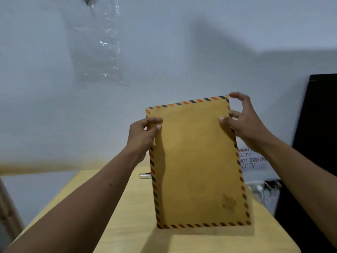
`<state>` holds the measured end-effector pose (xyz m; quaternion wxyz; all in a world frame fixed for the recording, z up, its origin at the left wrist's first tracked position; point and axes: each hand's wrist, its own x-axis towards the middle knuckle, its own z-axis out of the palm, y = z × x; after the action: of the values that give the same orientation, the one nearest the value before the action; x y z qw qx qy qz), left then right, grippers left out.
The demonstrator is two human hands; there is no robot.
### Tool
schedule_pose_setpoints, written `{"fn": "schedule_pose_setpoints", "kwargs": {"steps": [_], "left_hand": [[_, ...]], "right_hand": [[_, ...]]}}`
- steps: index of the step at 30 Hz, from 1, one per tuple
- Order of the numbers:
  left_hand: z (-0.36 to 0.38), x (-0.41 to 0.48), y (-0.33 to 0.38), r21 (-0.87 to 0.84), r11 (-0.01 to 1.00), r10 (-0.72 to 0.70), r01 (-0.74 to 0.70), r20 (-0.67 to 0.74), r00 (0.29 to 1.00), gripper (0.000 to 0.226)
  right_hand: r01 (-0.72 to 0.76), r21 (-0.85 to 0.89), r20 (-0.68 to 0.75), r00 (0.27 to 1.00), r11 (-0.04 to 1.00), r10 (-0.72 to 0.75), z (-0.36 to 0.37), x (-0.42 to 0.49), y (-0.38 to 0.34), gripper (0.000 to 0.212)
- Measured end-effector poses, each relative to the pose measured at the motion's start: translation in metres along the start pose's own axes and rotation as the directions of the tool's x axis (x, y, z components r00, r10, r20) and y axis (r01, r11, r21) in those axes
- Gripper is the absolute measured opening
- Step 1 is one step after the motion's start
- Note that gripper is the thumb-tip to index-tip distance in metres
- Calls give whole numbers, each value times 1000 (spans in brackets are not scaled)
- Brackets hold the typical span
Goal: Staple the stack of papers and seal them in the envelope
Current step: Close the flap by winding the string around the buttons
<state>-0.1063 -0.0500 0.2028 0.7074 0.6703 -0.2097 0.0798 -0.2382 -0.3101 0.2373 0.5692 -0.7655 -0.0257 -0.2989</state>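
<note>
My 2 forearms reach out over the pale wooden table (127,225). I hold the brown envelope (197,161) with its striped border upright above the tabletop, plain face toward me; whether its bottom edge touches the wood I cannot tell. My left hand (144,136) pinches the left edge near the top, thumb on the front. My right hand (244,123) grips the right edge, thumb pressed on the front, the other fingers curled behind, the forefinger lifted by the top corner. Farther off, a small silvery thing (145,175) lies on the table, half hidden by the envelope. A handwritten note (249,161) and a clear plastic bag (96,42) hang on the far wall.
</note>
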Motion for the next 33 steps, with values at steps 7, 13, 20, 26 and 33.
{"fn": "schedule_pose_setpoints", "kwargs": {"steps": [7,13,20,26,33], "left_hand": [[8,6,-105,263,953,-169,154,37,985,29],[15,-19,-186,660,751,-206,-35,284,936,47],[15,-39,-228,761,595,-238,-261,476,846,39],[-2,-21,-226,817,506,-84,-278,367,926,34],[-40,17,-226,924,343,-316,-171,285,905,32]], "right_hand": [[-234,-206,-28,972,950,233,25,-33,130,21],[-314,-408,-68,947,857,314,34,-37,215,22],[-316,-873,-184,919,371,350,55,-52,251,40],[69,-853,310,864,517,397,107,-84,220,56],[46,-882,254,884,468,392,121,-86,233,61]]}}
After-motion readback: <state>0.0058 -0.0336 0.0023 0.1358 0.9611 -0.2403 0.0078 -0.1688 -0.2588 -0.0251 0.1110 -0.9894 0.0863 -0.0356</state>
